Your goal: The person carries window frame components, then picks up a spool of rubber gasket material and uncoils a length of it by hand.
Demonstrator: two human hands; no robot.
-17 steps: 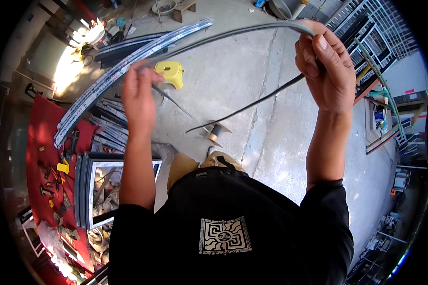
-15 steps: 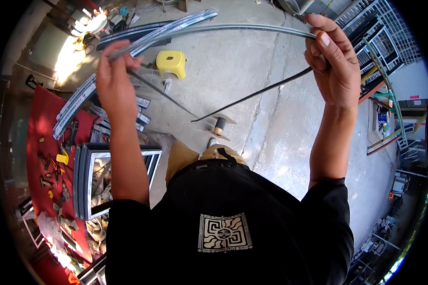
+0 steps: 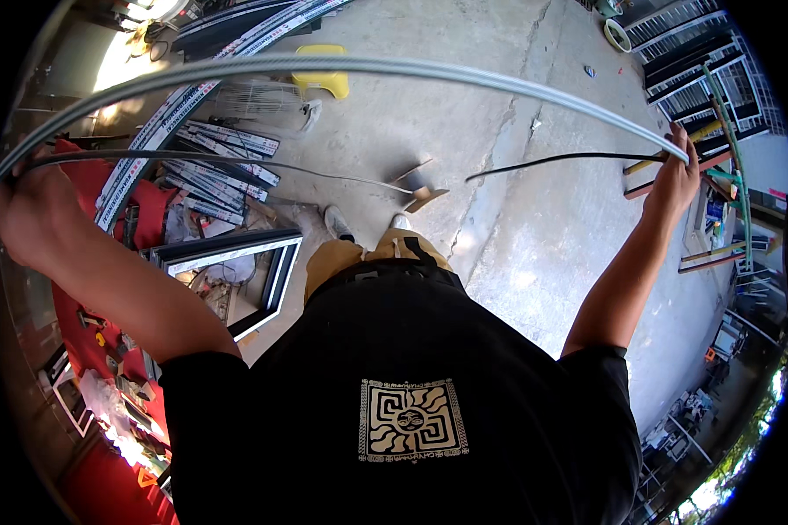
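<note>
A: We start with the concrete floor (image 3: 534, 175), the largest thing here, and the red counter (image 3: 87, 324) along our left with small tools strewn on it. Against that counter leans a dark window frame (image 3: 236, 262), with a stack of aluminium profiles (image 3: 210, 153) lying just beyond it.

B: Then the long grey metal strip (image 3: 368, 66) we hold spread wide. It arcs overhead from our left hand (image 3: 35, 219) to our right hand (image 3: 678, 179).

A: Our left fingers are clamped on its end together with a thin black gasket cord (image 3: 236, 162), which droops toward the floor near our shoe (image 3: 337, 223). Our right fingers are closed around the other end, and a second black cord end (image 3: 552, 159) sticks out from that hand toward the middle.

B: Our worry is that the strip, bowed as it looks, could spring out of one hand if that grip slackens, and whip toward the profiles or the yellow stool (image 3: 322, 81).

A: And the drooping cord could snag on the metal scrap (image 3: 420, 185) by our feet and pull free.
</note>
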